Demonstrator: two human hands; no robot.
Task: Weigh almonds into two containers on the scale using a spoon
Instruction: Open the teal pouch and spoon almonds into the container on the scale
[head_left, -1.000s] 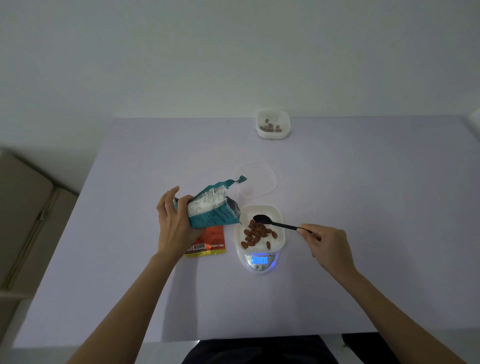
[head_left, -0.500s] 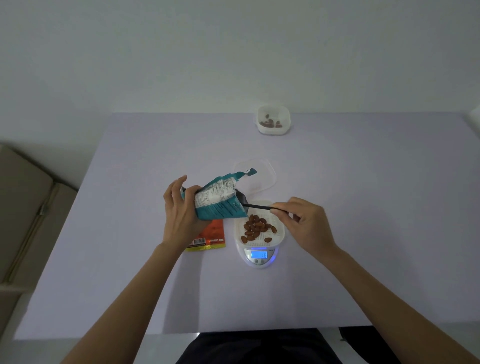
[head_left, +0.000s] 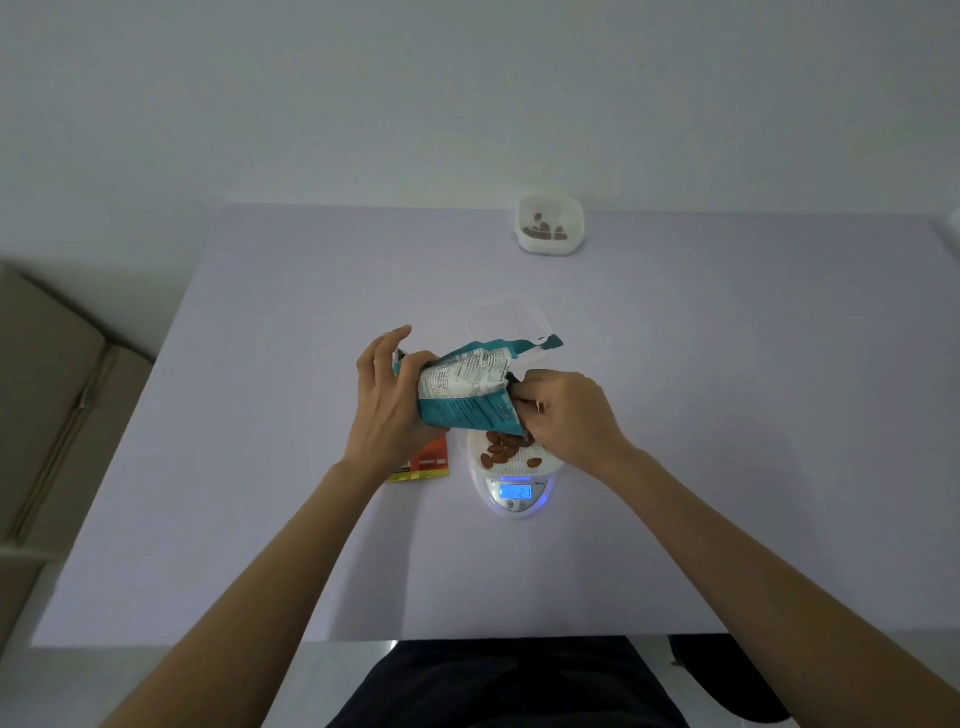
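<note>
The table (head_left: 727, 415) is bounded by a wall along its far edge and by a beige seat (head_left: 47, 395) off its left edge. Bare surface is left open to the right of the scale (head_left: 540, 499) and on its near side. Just left of the scale an orange packet (head_left: 431, 460) lies partly under the left hand (head_left: 387, 415). A clear lid (head_left: 498, 317) lies just beyond the scale. A second container (head_left: 550, 247) holding a few almonds stands near the far edge.

The teal bag (head_left: 462, 395) is gripped at its base by the left hand, thumb and curled fingers round it and the forefinger raised. It is held tilted over the container on the scale (head_left: 475, 457), where almonds (head_left: 501, 451) lie. The right hand (head_left: 571, 415) is held at the bag's open mouth, its fingers (head_left: 535, 395) curled together in a pinch. The spoon is covered by them and by the bag.
</note>
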